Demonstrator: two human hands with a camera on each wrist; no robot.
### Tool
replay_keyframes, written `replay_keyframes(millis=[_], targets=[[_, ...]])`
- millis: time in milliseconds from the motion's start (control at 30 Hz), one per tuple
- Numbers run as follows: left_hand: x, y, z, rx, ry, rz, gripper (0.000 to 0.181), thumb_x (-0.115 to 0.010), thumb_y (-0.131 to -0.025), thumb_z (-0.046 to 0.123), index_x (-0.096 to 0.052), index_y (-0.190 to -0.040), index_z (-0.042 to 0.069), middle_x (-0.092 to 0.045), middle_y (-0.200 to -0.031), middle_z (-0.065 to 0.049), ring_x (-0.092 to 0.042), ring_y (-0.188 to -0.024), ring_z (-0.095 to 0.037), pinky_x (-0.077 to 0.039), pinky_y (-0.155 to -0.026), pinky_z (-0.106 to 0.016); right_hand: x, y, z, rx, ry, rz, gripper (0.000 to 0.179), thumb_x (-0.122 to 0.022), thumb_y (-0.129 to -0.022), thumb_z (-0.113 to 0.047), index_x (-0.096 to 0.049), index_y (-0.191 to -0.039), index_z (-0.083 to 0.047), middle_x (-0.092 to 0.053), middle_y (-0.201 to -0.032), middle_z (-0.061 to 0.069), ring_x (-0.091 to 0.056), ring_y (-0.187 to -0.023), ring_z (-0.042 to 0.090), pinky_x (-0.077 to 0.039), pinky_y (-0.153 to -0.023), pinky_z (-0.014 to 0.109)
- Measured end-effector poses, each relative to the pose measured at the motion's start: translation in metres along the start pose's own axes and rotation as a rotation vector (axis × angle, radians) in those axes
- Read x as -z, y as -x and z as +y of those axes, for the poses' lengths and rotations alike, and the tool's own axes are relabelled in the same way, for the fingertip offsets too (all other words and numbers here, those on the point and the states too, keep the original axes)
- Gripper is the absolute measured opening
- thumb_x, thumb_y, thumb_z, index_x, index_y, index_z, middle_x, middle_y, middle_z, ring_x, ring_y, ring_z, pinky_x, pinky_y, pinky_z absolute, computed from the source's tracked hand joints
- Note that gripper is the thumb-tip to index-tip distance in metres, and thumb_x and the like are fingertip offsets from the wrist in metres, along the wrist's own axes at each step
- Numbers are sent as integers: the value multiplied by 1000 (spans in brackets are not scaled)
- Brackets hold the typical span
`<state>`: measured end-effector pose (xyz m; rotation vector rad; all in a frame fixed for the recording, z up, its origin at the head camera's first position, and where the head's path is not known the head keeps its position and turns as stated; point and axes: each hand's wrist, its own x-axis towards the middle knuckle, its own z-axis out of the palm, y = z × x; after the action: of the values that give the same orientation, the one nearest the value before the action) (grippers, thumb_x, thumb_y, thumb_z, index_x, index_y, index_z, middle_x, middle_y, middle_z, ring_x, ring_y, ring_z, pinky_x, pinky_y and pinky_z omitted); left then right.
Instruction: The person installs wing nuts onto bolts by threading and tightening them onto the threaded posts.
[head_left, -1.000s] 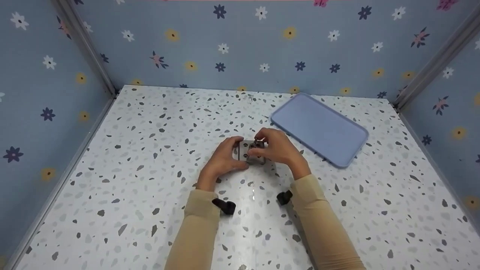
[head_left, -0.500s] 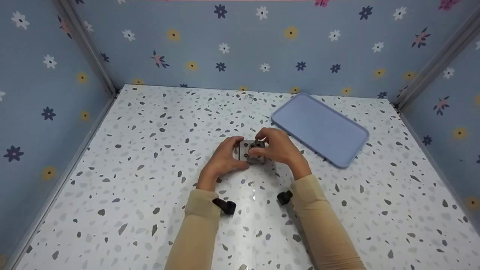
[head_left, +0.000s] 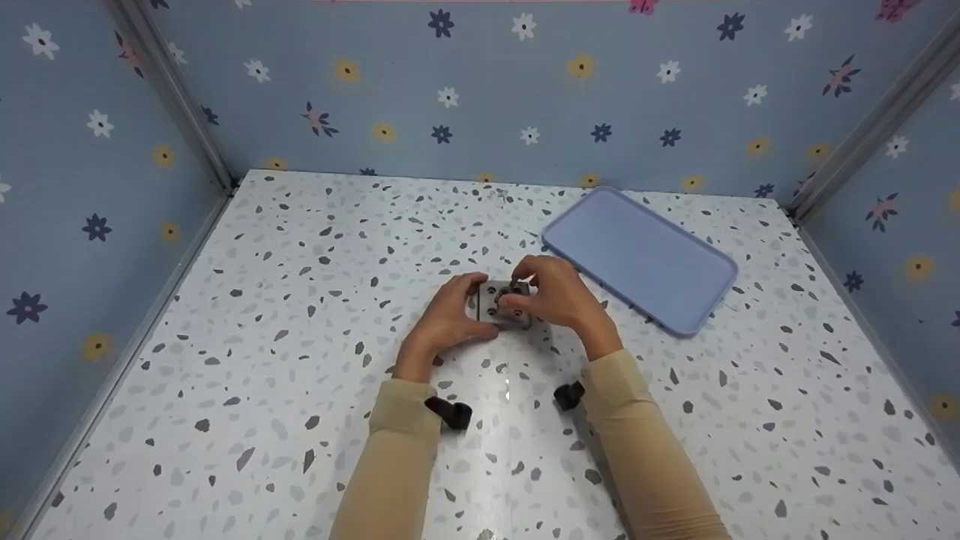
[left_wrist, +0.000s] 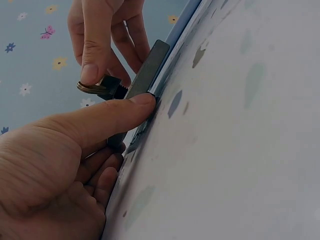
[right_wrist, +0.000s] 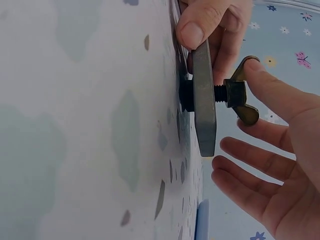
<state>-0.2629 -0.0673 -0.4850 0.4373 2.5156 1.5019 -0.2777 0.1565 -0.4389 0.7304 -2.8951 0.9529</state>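
A small grey metal plate point(head_left: 485, 301) with several holes lies at the middle of the table. Through it runs a black threaded bolt point(right_wrist: 220, 93), its head on the table side of the plate. On the bolt's upper end sits a brass-coloured wing nut point(right_wrist: 235, 94), with a gap of bare thread between nut and plate. My left hand point(head_left: 444, 319) grips the plate from the left by its edges, thumb on the near side. Thumb and forefinger of my right hand point(head_left: 561, 297) pinch the nut's wings; its other fingers are spread beside the plate.
A shallow blue tray point(head_left: 641, 259) lies to the right and behind the hands. Blue flowered panels point(head_left: 480, 90) wall the speckled white table point(head_left: 315, 390) at the back and both sides. A black wrist mount point(head_left: 450, 412) sits on each sleeve.
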Motion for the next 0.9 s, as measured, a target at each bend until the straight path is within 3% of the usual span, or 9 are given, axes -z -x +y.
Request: replay_keyframes(millis=[400,900], targets=[[-1,-1,-1,24,-16,-6,97,-92,-72,13,-47,-158,12,-51,-157,-9,-46,-146,-28,-32,-127,-42,-2,2,-4,-66,38,17,45,-85,-90,-41,-73,-114,-4,-75,-115,12,-69,-108,34,-57,-93,45],[-1,0,0,18,1,-4,95,-91,-73,13,-48,-157,11,-51,-156,-10,-46,-145,-27,-33,-126,-41,-6,2,-4,-69,81,74,46,-86,-89,-46,-72,-105,-5,-75,-108,11,-70,-103,33,-58,-90,46]])
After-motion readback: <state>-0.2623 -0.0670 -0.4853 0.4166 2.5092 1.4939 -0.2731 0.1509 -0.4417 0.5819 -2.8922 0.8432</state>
